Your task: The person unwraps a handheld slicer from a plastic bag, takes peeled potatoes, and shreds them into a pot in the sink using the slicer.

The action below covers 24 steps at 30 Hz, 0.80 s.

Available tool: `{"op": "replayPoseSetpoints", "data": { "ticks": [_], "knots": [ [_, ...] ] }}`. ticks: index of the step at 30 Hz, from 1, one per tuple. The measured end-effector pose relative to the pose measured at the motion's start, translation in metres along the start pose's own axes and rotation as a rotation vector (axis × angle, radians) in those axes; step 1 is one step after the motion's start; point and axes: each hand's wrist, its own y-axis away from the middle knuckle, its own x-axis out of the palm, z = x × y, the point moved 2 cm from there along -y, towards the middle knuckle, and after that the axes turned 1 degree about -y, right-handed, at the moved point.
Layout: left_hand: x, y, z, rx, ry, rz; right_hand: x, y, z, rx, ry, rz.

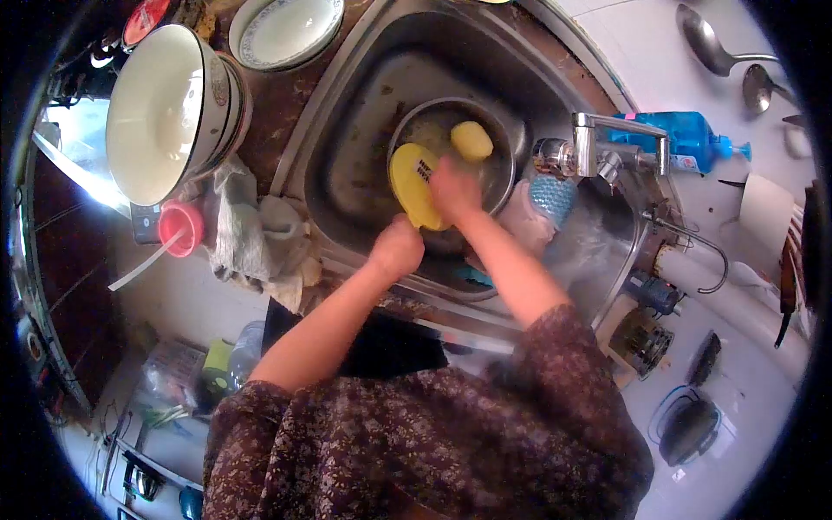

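My left hand [399, 248] is closed round the lower end of a yellow oval grater [411, 184], which has dark slots or marks near its middle. The grater leans over a round metal bowl [510, 165] in the sink. On its right side, my right hand [456, 189] presses with curled fingers, a little blurred; whatever it holds is hidden beneath them. A peeled potato [471, 140] lies in the bowl, just beyond my right hand.
The steel sink [334, 130] surrounds the bowl, with a faucet [598, 152] at its right. A blue soap bottle [685, 143] lies behind it. Stacked bowls [156, 113], a plate [286, 30], a pink cup [181, 229] and rags [238, 230] are at the left.
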Motion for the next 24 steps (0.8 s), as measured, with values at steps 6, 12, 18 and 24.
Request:
{"op": "replayPoseSetpoints", "data": {
  "ticks": [6, 12, 18, 24],
  "knots": [
    [-0.02, 0.014, -0.018, -0.079, 0.046, -0.018, -0.008, -0.019, -0.003, -0.182, 0.293, -0.039],
    [-0.02, 0.026, -0.019, 0.058, 0.006, -0.038, 0.017, -0.033, -0.031, -0.03, 0.2, -0.028],
    [-0.024, 0.016, -0.018, -0.03, 0.016, -0.028, 0.013, -0.012, -0.023, -0.041, -0.091, -0.163],
    [-0.021, 0.009, -0.015, -0.029, 0.084, -0.015, -0.019, 0.037, 0.014, -0.281, -0.301, -0.169]
  ]
}}
